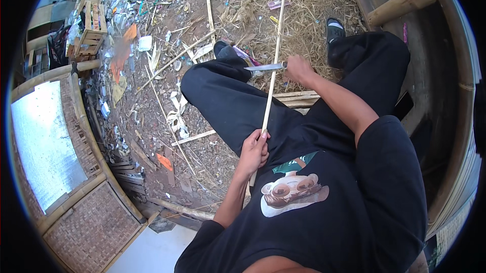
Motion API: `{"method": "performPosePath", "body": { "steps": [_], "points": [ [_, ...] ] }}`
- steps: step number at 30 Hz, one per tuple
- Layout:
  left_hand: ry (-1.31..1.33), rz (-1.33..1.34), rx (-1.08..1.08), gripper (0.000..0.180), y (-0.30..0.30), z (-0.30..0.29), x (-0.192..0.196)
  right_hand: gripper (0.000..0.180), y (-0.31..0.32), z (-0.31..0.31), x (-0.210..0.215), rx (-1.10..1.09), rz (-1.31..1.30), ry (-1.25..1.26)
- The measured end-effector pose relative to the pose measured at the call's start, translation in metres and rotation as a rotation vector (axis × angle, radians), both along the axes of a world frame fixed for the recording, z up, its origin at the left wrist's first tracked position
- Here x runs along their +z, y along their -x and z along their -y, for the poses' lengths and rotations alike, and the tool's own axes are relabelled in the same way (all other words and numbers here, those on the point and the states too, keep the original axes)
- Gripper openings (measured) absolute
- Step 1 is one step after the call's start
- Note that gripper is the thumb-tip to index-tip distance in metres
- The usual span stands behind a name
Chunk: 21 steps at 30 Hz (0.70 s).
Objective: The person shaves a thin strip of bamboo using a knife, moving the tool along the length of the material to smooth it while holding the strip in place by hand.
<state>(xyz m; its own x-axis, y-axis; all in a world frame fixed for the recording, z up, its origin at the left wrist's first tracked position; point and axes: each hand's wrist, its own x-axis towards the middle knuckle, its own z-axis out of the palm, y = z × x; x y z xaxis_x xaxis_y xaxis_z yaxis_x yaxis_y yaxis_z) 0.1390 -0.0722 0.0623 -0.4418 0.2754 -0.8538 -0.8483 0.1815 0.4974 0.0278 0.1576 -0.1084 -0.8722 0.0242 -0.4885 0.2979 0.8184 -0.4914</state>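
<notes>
A long thin bamboo strip (273, 65) runs from my lap up and away over my knees. My left hand (253, 152) grips its near end above my left thigh. My right hand (298, 68) holds a knife (266, 67) by the handle, and the grey blade lies crosswise against the strip, pointing left. I sit in black trousers with black sandals (334, 29) on my feet.
Bamboo slats (296, 98) lie under my legs. Dry straw (298, 5), thin sticks and scattered litter cover the dirt ground ahead. A wooden crate (91, 25) stands at the far left. Woven bamboo panels (88, 222) sit at lower left, thick bamboo poles (402, 2) at the right.
</notes>
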Motion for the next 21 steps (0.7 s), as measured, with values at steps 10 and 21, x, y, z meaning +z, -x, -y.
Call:
{"method": "performPosePath", "body": {
  "steps": [10,21],
  "points": [
    [0.01,-0.011,-0.025,0.02,-0.009,0.004,0.002,0.022,0.042,-0.057,-0.046,-0.271,0.03,-0.118],
    [0.01,-0.001,0.011,0.021,-0.004,0.001,0.0,0.023,0.011,-0.017,0.008,-0.017,0.041,0.04]
  ]
}}
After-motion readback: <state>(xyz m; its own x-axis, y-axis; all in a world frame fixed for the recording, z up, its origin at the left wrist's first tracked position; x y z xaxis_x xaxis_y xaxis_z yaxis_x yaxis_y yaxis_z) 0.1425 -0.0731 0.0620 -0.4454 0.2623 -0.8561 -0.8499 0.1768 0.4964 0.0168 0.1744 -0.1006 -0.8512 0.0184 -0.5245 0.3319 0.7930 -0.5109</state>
